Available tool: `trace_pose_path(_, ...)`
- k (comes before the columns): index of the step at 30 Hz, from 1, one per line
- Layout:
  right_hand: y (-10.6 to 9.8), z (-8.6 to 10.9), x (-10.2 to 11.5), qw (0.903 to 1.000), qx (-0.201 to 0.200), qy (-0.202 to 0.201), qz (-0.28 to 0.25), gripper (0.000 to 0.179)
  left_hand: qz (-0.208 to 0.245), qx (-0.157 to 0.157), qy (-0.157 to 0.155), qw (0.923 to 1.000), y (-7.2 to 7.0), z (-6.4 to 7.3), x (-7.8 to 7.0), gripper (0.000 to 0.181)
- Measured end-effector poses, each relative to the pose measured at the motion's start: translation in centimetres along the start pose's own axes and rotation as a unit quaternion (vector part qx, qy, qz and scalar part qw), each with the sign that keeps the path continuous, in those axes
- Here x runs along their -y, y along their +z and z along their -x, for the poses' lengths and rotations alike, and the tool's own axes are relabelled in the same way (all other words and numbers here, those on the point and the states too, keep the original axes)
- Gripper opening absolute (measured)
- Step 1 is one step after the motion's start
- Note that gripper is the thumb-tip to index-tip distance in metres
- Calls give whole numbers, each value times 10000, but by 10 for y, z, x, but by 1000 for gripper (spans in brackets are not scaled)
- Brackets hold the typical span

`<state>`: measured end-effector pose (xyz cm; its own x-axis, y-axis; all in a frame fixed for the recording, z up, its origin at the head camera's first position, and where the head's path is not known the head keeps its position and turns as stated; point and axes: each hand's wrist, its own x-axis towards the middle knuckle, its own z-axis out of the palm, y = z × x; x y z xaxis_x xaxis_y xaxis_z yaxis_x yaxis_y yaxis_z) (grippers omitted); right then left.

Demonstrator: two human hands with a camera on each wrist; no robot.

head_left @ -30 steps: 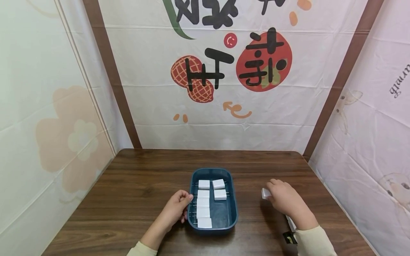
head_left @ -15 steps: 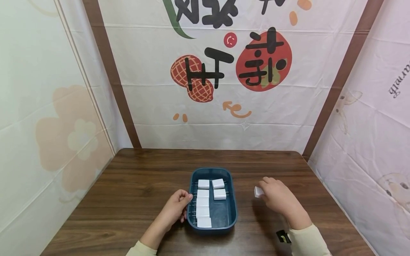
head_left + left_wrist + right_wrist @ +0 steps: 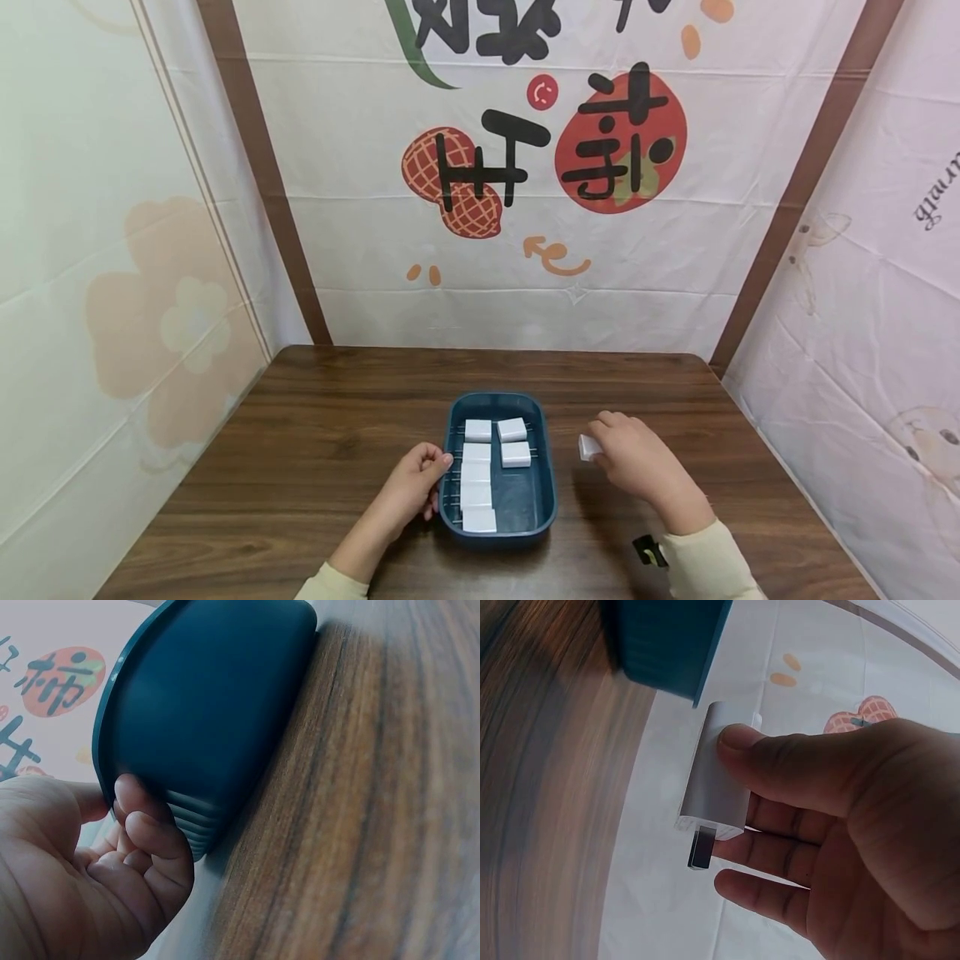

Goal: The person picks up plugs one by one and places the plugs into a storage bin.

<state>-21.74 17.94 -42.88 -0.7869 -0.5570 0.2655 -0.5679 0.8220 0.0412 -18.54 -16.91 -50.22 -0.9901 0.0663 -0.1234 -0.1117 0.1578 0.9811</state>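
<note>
My left hand (image 3: 411, 485) pinches the left rim of a dark blue plastic bin (image 3: 550, 500); in the left wrist view the thumb and curled fingers (image 3: 161, 836) sit at the rim. Inside the bin, white power adapters (image 3: 476, 472) lie in a left column, prongs toward the left wall. Two more adapters (image 3: 515, 455) lie on the right, prongs to the right. To the right of the bin, my right hand (image 3: 637, 462) holds another white power adapter (image 3: 716, 769) between thumb and fingers. Its dark metal prong (image 3: 701, 847) sticks out of one end.
The bin stands on a dark wood-grain table (image 3: 337, 400). A small black tag with a yellow-green mark (image 3: 649, 550) lies beside my right sleeve (image 3: 708, 562). Printed cloth walls (image 3: 360, 258) enclose the table at the back and both sides.
My right hand has moved left toward the bin with the adapter, and its forearm has shifted left too. My left hand and the bin have stayed put.
</note>
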Motion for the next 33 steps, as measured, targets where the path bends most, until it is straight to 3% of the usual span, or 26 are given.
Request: trace_pose_path(33, 4, -38, 59, 9973, 471, -460, -315, 31, 16, -4, 176, 9998, 1, 0, 1, 25)
